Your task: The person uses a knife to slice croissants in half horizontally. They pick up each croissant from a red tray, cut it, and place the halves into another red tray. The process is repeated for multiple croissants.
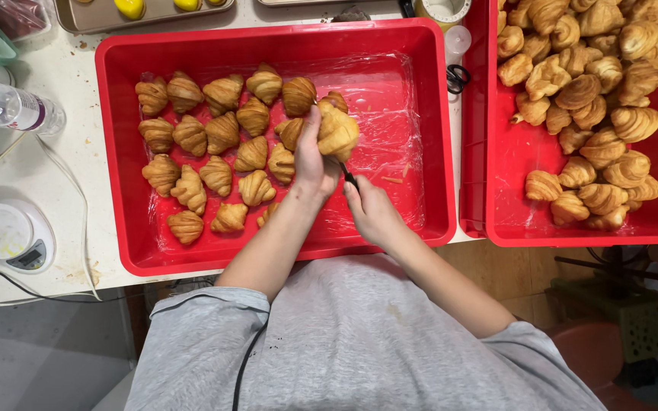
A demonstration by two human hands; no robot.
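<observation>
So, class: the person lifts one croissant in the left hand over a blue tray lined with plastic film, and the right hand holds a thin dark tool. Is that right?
Not quite. The head view shows the tray is red, not blue. The rest stands: the left hand lifts one croissant over the plastic film, and the right hand holds a thin dark tool.

Single head cam, looks almost straight down from above the person's grey shirt point(352, 342), close range. Both forearms run up from the frame bottom to mid-frame. White table point(62, 152) fills the upper part, floor shows lower left. One red tray point(268, 38) sits centred and whole; a second red tray point(512, 152) is cut by the right edge. No second view, so nothing is shared.
</observation>
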